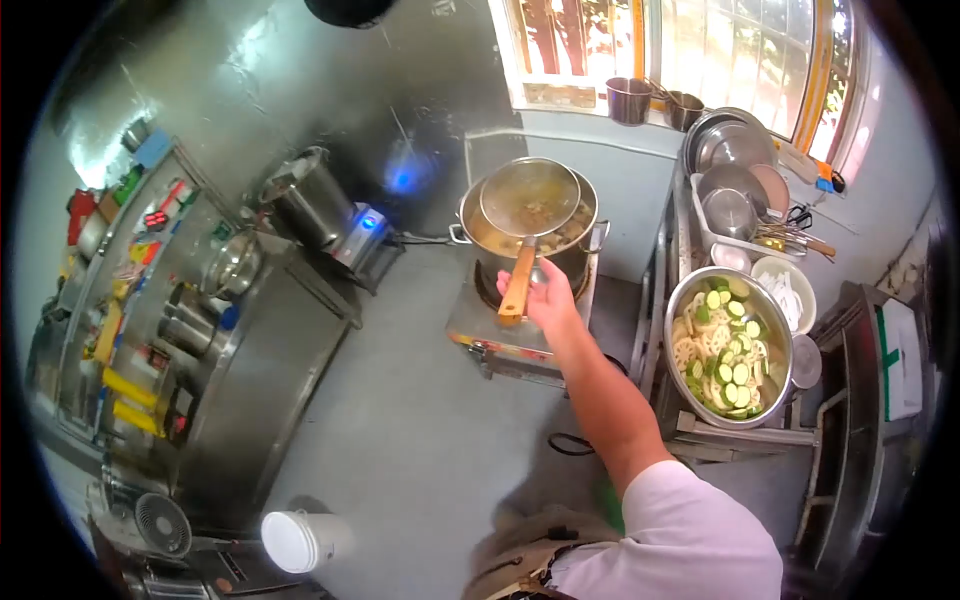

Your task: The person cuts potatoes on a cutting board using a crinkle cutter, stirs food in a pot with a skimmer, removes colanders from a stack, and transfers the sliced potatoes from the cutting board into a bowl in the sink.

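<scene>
My right hand (550,298) is closed round the wooden handle of a round mesh strainer (530,197). The strainer's bowl is over a large metal pot (590,235), overlapping its far rim. Brownish liquid and pieces of food show in the pot around and through the mesh; whether the mesh touches them I cannot tell. Under the pot stands a low metal stove (500,335). My left hand is out of view.
To the right, a metal basin (672,345) holds sliced lotus root and green zucchini-like rounds. Behind it, a rack (700,225) carries bowls and utensils. A steel counter (270,370) runs along the left. A white bucket (290,543) stands on the floor, and a tall pot (308,200) sits behind.
</scene>
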Demonstrator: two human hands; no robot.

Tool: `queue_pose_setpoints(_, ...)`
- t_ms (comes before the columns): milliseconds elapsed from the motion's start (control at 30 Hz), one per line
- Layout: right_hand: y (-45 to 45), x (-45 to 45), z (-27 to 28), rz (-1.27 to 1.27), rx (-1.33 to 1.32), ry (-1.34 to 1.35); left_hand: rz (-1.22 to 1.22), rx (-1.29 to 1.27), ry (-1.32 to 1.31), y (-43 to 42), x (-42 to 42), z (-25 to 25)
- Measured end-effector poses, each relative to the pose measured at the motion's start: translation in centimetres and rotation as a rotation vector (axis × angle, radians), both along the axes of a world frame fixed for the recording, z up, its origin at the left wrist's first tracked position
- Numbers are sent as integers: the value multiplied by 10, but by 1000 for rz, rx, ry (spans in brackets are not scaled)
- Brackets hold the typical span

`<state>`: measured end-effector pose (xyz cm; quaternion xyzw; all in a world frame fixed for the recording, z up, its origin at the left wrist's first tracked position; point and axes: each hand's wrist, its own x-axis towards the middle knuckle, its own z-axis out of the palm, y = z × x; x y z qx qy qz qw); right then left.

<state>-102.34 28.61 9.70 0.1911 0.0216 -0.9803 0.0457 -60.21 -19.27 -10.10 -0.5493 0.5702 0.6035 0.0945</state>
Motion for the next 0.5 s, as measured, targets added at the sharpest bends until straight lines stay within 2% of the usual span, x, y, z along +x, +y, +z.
queue_pose_setpoints(133,48,-18,-13,292,-4,2,-107,22,-46,-29,-54,-30)
queue_pose_setpoints(167,51,4,10,278,278,40,-135,31,-62,-37,-67,-39)
queue_pose_setpoints(200,53,22,26,256,668,-100,-159,47,-74,-47,-80,-50)
queue_pose_setpoints(267,46,50,52,193,1234,-270,-222,62,-113,-67,-106,-75)
queue_pose_setpoints(367,54,66,58,249,1680,-341,-340,34,-164,-111,-151,-109)
queue_pose_setpoints(433,49,60,67,223,1905,-424,-466,-48,-137,-157,-198,-150)
queue_pose_setpoints(467,48,58,67,244,2009,-467,-541,-108,-31,-187,-239,-180)
queue_pose_setpoints(500,55,54,52,180,2213,-368,-459,-16,140,-213,-295,-209)
